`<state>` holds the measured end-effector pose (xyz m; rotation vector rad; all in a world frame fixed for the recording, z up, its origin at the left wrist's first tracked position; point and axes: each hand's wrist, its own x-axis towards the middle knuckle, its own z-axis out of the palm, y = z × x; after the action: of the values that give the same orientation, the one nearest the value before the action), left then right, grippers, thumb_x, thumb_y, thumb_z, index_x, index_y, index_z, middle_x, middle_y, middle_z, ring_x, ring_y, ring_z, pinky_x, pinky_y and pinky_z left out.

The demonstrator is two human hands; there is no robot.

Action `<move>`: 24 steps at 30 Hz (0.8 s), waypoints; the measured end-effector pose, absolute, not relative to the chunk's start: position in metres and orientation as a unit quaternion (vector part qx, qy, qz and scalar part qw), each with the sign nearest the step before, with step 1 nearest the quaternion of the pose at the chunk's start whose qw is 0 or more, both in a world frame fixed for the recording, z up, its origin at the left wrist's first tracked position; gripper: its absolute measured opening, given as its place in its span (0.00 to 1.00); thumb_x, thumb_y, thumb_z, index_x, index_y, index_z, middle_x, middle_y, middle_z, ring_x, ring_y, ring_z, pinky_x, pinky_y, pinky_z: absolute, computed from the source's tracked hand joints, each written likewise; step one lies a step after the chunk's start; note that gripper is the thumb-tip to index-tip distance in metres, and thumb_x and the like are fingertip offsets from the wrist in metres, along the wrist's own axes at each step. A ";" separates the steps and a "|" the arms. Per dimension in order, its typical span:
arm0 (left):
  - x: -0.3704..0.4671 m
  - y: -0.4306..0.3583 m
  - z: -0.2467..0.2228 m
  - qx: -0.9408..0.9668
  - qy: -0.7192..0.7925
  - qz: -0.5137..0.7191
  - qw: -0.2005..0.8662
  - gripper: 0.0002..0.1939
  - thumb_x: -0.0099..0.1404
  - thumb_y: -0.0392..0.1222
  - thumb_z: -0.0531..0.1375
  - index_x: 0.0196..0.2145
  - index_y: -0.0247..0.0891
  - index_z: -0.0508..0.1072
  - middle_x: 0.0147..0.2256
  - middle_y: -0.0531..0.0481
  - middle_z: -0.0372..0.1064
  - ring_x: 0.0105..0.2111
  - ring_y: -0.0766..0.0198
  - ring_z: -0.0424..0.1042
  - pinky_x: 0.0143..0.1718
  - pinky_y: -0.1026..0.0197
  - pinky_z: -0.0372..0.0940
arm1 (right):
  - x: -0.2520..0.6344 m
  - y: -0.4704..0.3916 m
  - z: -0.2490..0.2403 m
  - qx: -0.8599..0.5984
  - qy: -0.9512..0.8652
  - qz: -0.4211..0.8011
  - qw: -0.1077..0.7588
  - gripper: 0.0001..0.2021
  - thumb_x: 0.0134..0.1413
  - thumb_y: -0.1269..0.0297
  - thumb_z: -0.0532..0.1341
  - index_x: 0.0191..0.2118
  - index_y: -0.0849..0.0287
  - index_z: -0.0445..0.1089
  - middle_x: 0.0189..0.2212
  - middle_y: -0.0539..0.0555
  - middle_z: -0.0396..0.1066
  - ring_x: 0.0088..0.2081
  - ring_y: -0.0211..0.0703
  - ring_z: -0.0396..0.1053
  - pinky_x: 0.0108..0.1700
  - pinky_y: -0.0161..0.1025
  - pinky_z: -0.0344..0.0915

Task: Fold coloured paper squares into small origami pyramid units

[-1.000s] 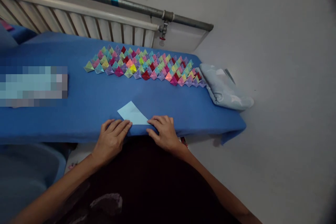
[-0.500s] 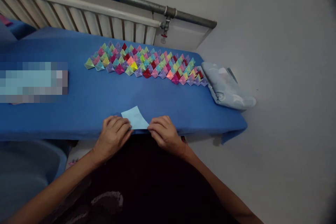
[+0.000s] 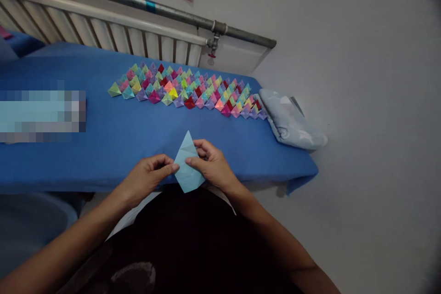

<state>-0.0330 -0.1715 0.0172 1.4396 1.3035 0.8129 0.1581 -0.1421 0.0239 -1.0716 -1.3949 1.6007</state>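
Observation:
A light blue sheet of origami paper (image 3: 187, 177) is held up at the front edge of the blue-covered table, one corner pointing away from me. Creases run across its face. My left hand (image 3: 151, 173) pinches its left corner between thumb and fingers. On the other side, my right hand (image 3: 213, 163) grips it with the thumb on the front and the fingers behind. Beyond my hands, rows of small folded paper pieces (image 3: 184, 89) in many colours stand close together on the table.
The blue tablecloth (image 3: 96, 151) covers the table. A folded grey-blue cloth (image 3: 291, 121) lies at its right end. A blurred-out block (image 3: 37, 115) is at the left. Behind stand a radiator (image 3: 113, 34) and a pipe (image 3: 182, 14). A blue chair (image 3: 34, 229) is at lower left.
The paper has been lifted from the table edge and turned, so a corner now points away and creases show. Both hands have shifted their hold on it. The view has tilted slightly.

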 end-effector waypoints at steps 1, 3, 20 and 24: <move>-0.034 -0.170 0.013 0.615 0.546 0.342 0.454 0.15 0.63 0.54 0.59 0.28 0.40 0.71 0.24 0.53 0.67 0.24 0.64 0.67 0.26 0.61 0.64 | 0.157 -0.138 0.020 -0.430 -0.540 0.626 0.362 0.15 0.49 0.68 0.64 0.45 0.53 0.67 0.33 0.46 0.76 0.32 0.38 0.74 0.35 0.35 0.70; -0.036 -0.167 0.005 0.676 0.552 0.371 0.316 0.12 0.65 0.51 0.58 0.33 0.40 0.74 0.30 0.51 0.72 0.31 0.60 0.71 0.33 0.57 0.68 | 0.153 -0.127 0.012 -0.465 -0.549 0.608 0.335 0.15 0.49 0.71 0.63 0.44 0.54 0.67 0.32 0.46 0.76 0.31 0.38 0.74 0.34 0.35 0.70; -0.043 -0.159 -0.027 0.894 0.366 0.259 0.003 0.10 0.68 0.37 0.55 0.45 0.39 0.73 0.47 0.44 0.77 0.44 0.55 0.75 0.54 0.47 0.57 | 0.178 -0.121 0.003 -0.601 -0.682 0.353 0.221 0.26 0.45 0.75 0.65 0.53 0.55 0.70 0.42 0.53 0.73 0.36 0.39 0.70 0.39 0.40 0.69; -0.040 -0.163 -0.027 0.891 0.374 0.258 -0.010 0.10 0.67 0.40 0.58 0.46 0.40 0.73 0.48 0.43 0.76 0.45 0.54 0.75 0.54 0.47 0.59 | 0.182 -0.128 -0.003 -0.596 -0.679 0.338 0.265 0.17 0.46 0.76 0.61 0.44 0.56 0.72 0.40 0.51 0.72 0.36 0.38 0.69 0.39 0.38 0.68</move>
<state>-0.0404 -0.1627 -0.0275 2.8165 1.1828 0.8174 0.1821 -0.1281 -0.0026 -1.6090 -1.8330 0.9127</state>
